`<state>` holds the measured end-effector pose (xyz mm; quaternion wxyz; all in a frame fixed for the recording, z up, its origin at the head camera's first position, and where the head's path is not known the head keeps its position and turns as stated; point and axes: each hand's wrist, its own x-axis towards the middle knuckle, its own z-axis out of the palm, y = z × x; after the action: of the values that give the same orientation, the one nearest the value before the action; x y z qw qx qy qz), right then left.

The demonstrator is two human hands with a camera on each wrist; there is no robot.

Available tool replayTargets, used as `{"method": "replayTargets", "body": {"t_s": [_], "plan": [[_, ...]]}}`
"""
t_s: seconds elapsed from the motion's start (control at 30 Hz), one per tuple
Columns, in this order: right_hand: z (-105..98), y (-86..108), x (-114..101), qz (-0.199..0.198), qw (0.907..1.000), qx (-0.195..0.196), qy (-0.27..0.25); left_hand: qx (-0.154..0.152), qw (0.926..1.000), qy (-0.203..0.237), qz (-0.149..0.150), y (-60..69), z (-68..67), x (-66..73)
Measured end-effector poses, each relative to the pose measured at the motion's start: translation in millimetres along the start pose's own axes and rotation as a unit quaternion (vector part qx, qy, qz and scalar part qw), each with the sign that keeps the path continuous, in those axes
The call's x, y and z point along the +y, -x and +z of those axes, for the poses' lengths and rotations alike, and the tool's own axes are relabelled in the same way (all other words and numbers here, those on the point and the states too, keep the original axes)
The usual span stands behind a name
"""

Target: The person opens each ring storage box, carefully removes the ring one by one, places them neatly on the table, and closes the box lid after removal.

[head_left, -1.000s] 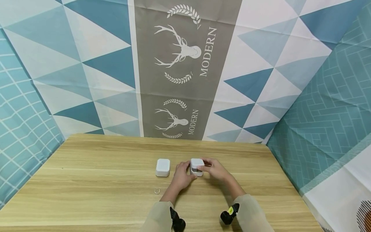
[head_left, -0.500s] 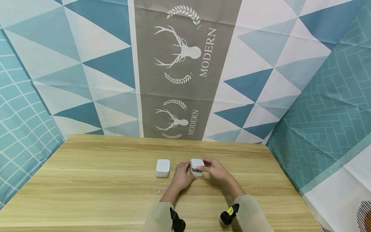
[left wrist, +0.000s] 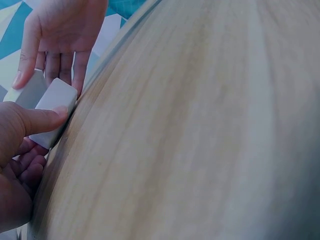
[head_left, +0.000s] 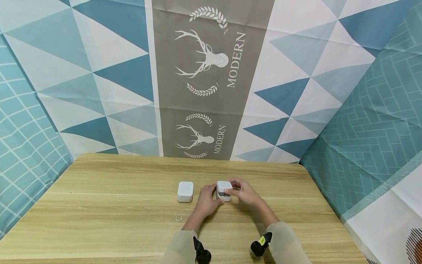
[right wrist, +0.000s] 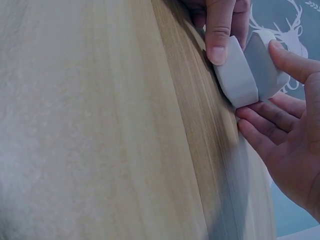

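A small white box stands on the table, its lid (head_left: 224,185) tilted up from its base (head_left: 225,198) with a grey gap between them. My left hand (head_left: 207,201) grips the base from the left, its thumb along the front. My right hand (head_left: 244,192) pinches the lid from the right. In the left wrist view the base (left wrist: 56,100) and the lid (left wrist: 29,92) lean apart in a V. The right wrist view shows the base (right wrist: 236,75) under the left thumb and the lid (right wrist: 265,60) against the right thumb. The inside of the box is hidden.
A second white box (head_left: 185,191), closed, stands on the wooden table (head_left: 108,205) left of my hands. A small ring (head_left: 178,218) lies in front of it. Patterned cloth (head_left: 211,95) hangs behind the table's back edge, with more cloth on both sides.
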<state>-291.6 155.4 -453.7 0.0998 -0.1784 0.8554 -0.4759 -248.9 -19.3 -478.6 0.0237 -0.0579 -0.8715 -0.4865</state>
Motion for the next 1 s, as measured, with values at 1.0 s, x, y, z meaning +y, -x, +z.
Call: {"method": "replayTargets", "body": {"t_s": [1.0], "plan": [[-4, 13.4, -33, -0.004, 0.9998, 0.016, 0.007, 0.0, 1.0, 0.002, 0.0, -0.4, -0.1, -0.1]]}}
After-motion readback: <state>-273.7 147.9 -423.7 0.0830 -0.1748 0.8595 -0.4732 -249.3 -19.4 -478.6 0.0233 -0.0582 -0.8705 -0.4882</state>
